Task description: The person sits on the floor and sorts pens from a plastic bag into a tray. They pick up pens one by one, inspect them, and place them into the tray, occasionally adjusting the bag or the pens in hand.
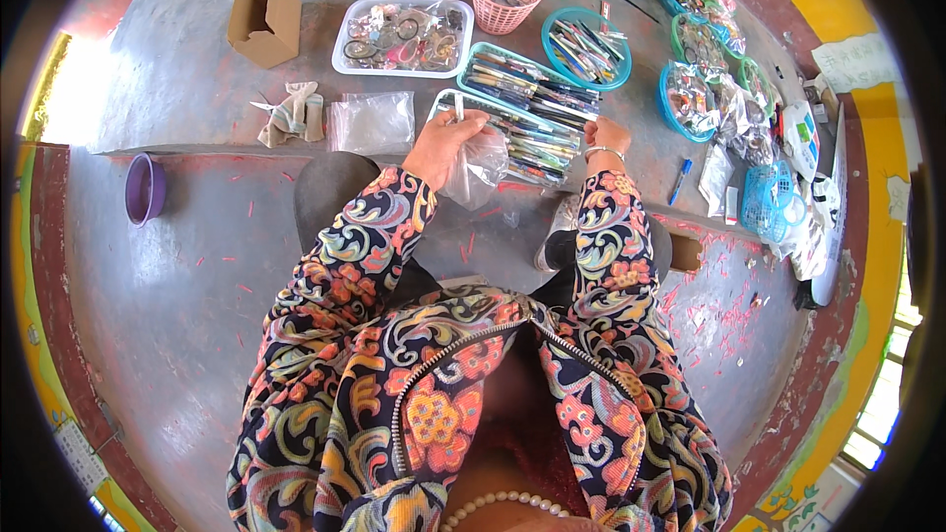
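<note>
My left hand (443, 150) is closed on a clear plastic bag (478, 172), which hangs down from the fingers. A thin pale stick-like thing stands up by its fingertips; its kind is unclear. My right hand (609, 138), with a bracelet at the wrist, is curled at the right end of the pen baskets, and its fingertips are partly hidden. Between and beyond the hands lie two pale green baskets full of pens: the nearer basket (440, 96) sits partly behind the bag, and the farther basket (467, 67) is just past it.
Left of my hands lie a stack of clear bags (374, 123) and a cloth with scissors (296, 116). Beyond are an open cardboard box (266, 25), trays of hair ties (402, 37), a pink basket (505, 0) and a blue pen basket (588, 49). A blue pen (680, 181) lies right.
</note>
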A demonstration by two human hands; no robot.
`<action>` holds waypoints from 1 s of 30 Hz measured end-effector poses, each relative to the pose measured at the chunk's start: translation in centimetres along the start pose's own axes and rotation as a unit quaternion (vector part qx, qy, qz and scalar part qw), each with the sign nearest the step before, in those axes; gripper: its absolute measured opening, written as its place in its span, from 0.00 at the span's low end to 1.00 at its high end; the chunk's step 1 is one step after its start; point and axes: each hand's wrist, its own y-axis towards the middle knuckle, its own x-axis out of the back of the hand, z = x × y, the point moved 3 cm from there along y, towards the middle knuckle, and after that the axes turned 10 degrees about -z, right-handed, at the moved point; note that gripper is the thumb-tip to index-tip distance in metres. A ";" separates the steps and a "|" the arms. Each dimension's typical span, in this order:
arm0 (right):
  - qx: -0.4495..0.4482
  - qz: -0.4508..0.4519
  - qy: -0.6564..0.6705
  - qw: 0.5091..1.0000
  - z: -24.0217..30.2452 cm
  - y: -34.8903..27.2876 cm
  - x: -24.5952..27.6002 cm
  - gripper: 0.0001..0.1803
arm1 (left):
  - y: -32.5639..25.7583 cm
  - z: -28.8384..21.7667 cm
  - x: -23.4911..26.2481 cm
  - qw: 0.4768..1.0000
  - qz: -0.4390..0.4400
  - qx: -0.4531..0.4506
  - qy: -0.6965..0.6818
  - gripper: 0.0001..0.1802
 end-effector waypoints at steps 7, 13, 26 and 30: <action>-0.053 0.024 0.048 0.997 -3.2 2.9 -1.6 0.06 | -0.1 0.2 -0.1 1.000 0.014 0.019 0.011 0.13; 0.030 0.022 0.028 0.999 -1.3 1.4 -2.2 0.05 | -0.2 0.4 -0.5 0.995 0.082 0.029 0.048 0.19; 0.038 0.441 -0.033 0.896 5.0 -16.9 -0.6 0.11 | -0.9 1.3 -1.8 0.954 0.219 0.051 0.198 0.21; 0.014 0.386 0.075 0.919 6.3 -12.6 0.9 0.09 | -1.5 0.8 -2.0 0.960 0.221 0.041 0.167 0.20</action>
